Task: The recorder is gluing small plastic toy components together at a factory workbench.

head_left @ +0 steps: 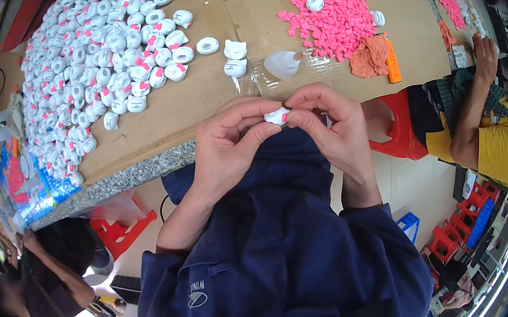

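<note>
My left hand (227, 141) pinches a small white plastic cat-head piece (273, 117) between thumb and fingertips, just off the table's near edge. From the other side my right hand (330, 115) closes on the same piece, its thumb beside a pink bow (284, 117) there. Fingertips cover part of the piece. Beyond my hands lie two more white pieces, a cat-head shape (235, 50) and a rounded one (235, 68). A translucent white squeeze bottle (281, 66) rests on its side close by.
Many white pieces (92, 58), some with pink bows, cover the table's left. A heap of pink bows (333, 27) lies right, near an orange cloth (369, 58) and an orange tube (391, 61). Co-workers sit at both sides; a red stool (397, 126) stands right.
</note>
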Tool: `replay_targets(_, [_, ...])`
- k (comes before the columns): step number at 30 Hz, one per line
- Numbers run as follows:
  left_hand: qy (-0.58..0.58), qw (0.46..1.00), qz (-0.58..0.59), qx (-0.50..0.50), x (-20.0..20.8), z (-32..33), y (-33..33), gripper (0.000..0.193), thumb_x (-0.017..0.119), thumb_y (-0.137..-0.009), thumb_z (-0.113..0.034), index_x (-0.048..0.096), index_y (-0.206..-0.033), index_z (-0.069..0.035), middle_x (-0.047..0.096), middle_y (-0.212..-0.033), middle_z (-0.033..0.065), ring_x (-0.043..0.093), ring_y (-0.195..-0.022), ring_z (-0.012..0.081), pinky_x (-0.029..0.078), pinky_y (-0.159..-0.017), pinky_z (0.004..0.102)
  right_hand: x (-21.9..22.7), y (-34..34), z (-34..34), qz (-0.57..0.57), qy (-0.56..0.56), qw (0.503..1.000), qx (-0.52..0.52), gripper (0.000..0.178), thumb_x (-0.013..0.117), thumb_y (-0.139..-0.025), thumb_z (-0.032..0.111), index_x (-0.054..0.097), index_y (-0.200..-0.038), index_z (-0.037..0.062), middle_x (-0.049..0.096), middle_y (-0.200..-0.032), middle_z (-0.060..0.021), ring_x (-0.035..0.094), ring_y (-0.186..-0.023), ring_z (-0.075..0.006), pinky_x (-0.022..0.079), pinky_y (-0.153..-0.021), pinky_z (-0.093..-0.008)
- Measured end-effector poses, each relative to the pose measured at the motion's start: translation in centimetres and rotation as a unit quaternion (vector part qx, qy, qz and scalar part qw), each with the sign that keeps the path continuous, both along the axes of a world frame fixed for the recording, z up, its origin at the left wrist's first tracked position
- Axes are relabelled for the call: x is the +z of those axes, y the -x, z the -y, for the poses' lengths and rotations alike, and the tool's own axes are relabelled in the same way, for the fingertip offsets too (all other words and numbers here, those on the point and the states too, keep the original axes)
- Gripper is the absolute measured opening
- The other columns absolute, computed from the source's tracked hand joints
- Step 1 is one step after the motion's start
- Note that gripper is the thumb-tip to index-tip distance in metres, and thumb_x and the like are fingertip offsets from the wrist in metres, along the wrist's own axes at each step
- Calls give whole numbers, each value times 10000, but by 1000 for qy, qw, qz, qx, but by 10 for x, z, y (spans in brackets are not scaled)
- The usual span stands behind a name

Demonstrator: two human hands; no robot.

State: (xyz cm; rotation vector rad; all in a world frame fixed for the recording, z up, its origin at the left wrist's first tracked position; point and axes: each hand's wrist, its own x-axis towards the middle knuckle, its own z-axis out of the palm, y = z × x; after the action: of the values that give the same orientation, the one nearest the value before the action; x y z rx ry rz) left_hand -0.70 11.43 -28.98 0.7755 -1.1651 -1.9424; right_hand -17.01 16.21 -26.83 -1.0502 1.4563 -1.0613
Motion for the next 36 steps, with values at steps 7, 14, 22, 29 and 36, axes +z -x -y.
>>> replay_targets(7, [117,987,90,69,-3,-5,4,217,630,-732,83,627,-940,20,595,-953,97,593,-895,158,495,-752,237,-13,-2,4,-122,161,979,-25,87,657,-719,-23,624,-799,-14,597,-757,-44,525,-705,-120,401,-604,-228])
replay_targets(14, [133,978,129,97,-2,-9,2,185,650,-723,55,653,-896,-11,626,-916,99,603,-836,153,499,-676,236,-17,-15,1,-93,165,979,-71,88,648,-708,-43,618,-784,-11,598,-762,-58,530,-731,-145,413,-641,-247])
replay_targets(22, [334,849,274,304,20,63,-55,209,634,-733,46,625,-937,2,616,-914,79,565,-771,127,464,-672,230,-37,12,-4,-57,171,968,-175,253,631,-716,-106,566,-946,-24,558,-886,-53,524,-794,-90,418,-710,-183])
replay_targets(29, [491,636,480,352,44,115,-88,228,660,-711,-42,642,-939,-49,624,-924,106,565,-902,259,428,-818,334,-18,-6,27,-227,178,949,-128,501,765,-597,54,558,-1053,33,547,-974,-24,491,-838,-119,370,-659,-233])
replay_targets(36, [552,669,471,159,40,162,-5,173,610,-781,-122,648,-931,-44,636,-923,103,591,-850,226,449,-696,322,-26,-8,34,-244,236,933,-120,298,701,-674,36,610,-958,23,575,-911,-67,510,-836,-167,414,-727,-279])
